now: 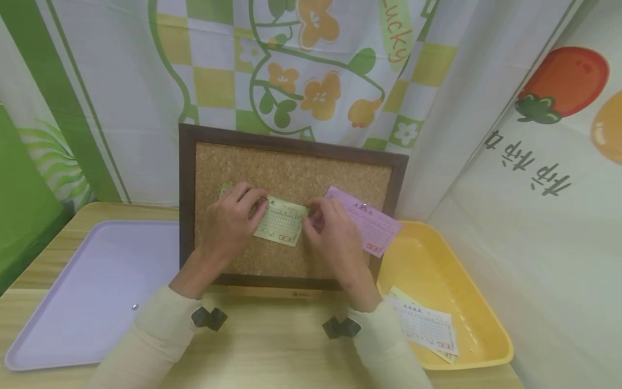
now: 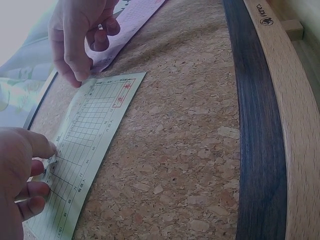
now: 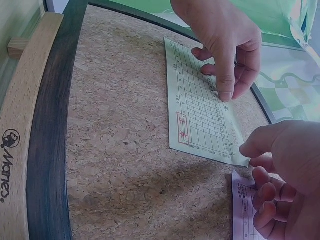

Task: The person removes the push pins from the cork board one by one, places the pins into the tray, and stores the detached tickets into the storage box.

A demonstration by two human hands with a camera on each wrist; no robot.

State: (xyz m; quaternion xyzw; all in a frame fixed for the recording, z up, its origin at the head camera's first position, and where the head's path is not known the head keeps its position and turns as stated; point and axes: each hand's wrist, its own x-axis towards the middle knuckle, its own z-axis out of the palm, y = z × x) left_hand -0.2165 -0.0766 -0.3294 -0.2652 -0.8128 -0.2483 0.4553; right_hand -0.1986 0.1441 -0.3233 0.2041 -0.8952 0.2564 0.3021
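Note:
A pale green printed slip lies against the cork board, held by both hands. My left hand is at the slip's upper middle, thumb and forefinger pinching a small shiny pushpin over its top edge. With thumb and fingers my right hand pinches the slip's upper right corner. Just beyond that hand a pink slip hangs tilted from a silver pushpin, its right end overlapping the board's dark frame. In the right wrist view the green slip shows a red stamp at its lower corner.
A lilac tray on the left holds a small silver pushpin. To the right, a yellow tray contains white and pale yellow slips. The framed board stands on the wooden table, before a patterned curtain.

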